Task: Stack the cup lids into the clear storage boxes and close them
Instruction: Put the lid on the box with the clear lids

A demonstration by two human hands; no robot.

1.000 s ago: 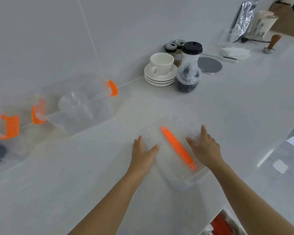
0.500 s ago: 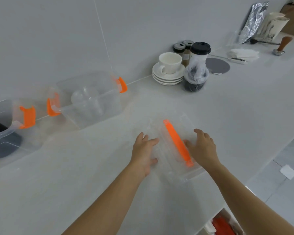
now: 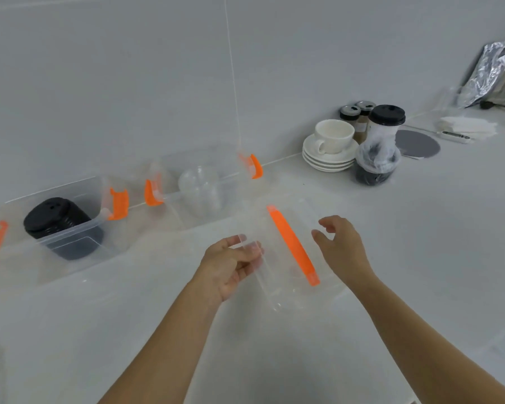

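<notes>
A clear box cover [image 3: 277, 278] with a long orange handle [image 3: 292, 243] is tilted just above the white counter [image 3: 420, 228] in front of me. My left hand [image 3: 228, 263] grips its left edge, and the fingertips show through the plastic. My right hand [image 3: 341, 246] hovers at the cover's right edge with loosely curled fingers; no contact shows. Against the wall, a clear box [image 3: 73, 240] holds a stack of black cup lids [image 3: 59, 220]. Beside it a second clear box [image 3: 213, 173] holds clear domed lids [image 3: 199, 191]. Both boxes stand uncovered, with orange latches.
At the back right stand a white cup on stacked saucers [image 3: 330, 147], two shakers [image 3: 353, 112], a black-lidded cup [image 3: 387, 123] on bagged dark lids [image 3: 376, 167], a grey disc [image 3: 417, 142] and a foil bag [image 3: 490, 71]. The counter's front edge runs along the lower right.
The cover lay flat under both hands; now my left hand has raised and tilted it by its left edge, and my right hand has come off its top. My view has turned left.
</notes>
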